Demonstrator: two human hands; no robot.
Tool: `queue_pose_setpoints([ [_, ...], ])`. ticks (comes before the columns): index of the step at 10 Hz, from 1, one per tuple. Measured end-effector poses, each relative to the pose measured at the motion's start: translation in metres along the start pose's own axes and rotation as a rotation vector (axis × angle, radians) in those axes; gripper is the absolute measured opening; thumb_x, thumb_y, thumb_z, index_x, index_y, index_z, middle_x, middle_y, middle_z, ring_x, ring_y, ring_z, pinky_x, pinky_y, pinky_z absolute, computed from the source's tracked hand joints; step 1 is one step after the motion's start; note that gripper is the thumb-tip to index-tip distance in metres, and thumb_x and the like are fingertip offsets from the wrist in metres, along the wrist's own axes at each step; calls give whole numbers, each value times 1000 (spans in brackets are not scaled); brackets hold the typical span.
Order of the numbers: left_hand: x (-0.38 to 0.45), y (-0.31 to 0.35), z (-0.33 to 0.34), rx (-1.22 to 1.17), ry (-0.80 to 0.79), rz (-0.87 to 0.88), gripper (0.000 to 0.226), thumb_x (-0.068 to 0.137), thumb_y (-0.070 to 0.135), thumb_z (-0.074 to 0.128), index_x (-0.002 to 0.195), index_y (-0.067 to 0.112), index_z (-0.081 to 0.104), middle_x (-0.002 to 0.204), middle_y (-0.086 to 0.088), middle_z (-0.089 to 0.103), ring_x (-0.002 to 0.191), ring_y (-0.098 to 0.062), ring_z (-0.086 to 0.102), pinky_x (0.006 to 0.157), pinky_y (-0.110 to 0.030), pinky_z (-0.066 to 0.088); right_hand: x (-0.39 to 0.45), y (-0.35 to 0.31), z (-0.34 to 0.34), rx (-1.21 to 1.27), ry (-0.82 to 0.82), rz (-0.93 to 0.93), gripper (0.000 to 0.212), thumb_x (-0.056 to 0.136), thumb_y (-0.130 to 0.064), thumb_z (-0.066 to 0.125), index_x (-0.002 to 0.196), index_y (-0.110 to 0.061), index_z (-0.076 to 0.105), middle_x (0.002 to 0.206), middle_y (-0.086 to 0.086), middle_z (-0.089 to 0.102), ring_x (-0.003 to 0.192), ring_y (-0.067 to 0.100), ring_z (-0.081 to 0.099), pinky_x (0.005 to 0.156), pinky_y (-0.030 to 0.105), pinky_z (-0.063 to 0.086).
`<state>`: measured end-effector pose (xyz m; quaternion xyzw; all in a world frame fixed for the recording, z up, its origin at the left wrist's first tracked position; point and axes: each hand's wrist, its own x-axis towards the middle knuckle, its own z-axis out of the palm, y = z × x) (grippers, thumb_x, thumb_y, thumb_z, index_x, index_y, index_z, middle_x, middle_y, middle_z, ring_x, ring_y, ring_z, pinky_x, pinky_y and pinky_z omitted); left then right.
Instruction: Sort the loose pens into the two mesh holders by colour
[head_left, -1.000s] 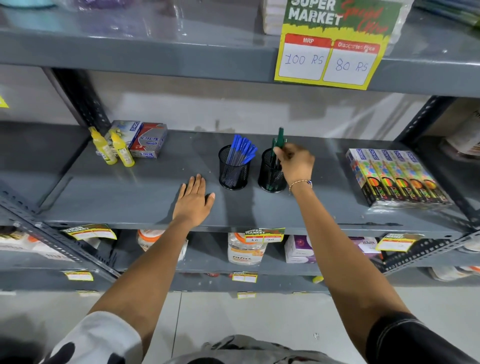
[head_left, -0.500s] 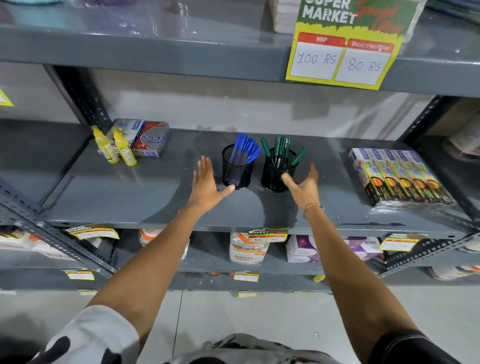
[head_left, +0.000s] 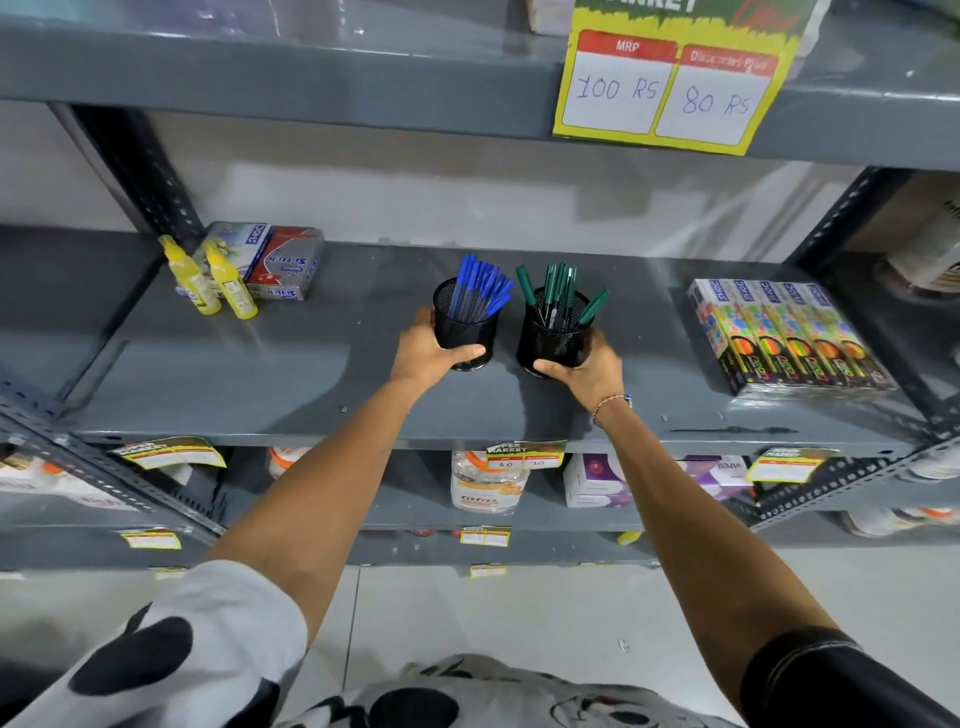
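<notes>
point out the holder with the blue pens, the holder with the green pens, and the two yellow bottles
Blue-pen holder (head_left: 464, 332), head view, front mesh wall.
Green-pen holder (head_left: 551, 340), head view, front mesh wall.
Yellow bottles (head_left: 231, 286), head view, right bottle's body.

Blue pens (head_left: 480, 291); green pens (head_left: 558, 293); blk holders (head_left: 553, 340)

There is one view only — a wide-angle camera worn on the person's head, facing forward and tilted down at a grey metal shelf (head_left: 218, 374). It stands close: both forearms reach in from the bottom edge, and the left hand (head_left: 423, 353) and right hand (head_left: 592, 371) sit near the frame's centre. The upper shelf's underside and a price sign (head_left: 670, 88) fill the top; lower shelves, floor tiles and the wearer's own shirt fill the bottom — straight edges bow toward the borders.
</notes>
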<state>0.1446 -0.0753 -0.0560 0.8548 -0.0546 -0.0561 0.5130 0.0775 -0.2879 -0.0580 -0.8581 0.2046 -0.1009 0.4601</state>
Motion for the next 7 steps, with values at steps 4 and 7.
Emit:
queue_pose_setpoints([
  [4,-48,-10,-3,-8,-23,42,73,71,26,82,130,9,43,132,-8,58,123,-25,54,104,-36,43,-41,10,-16,43,-43,24,82,63,-24,87,131,-8,45,133,11,57,124,26,54,106,34,42],
  [7,-76,-12,-7,133,51,83,97,88,41,61,151,8,-5,162,-11,1,149,-26,2,122,-44,10,-81,9,-5,53,211,-141,66,99,-34,41,149,-8,7,160,8,8,148,20,8,122,34,10],
])
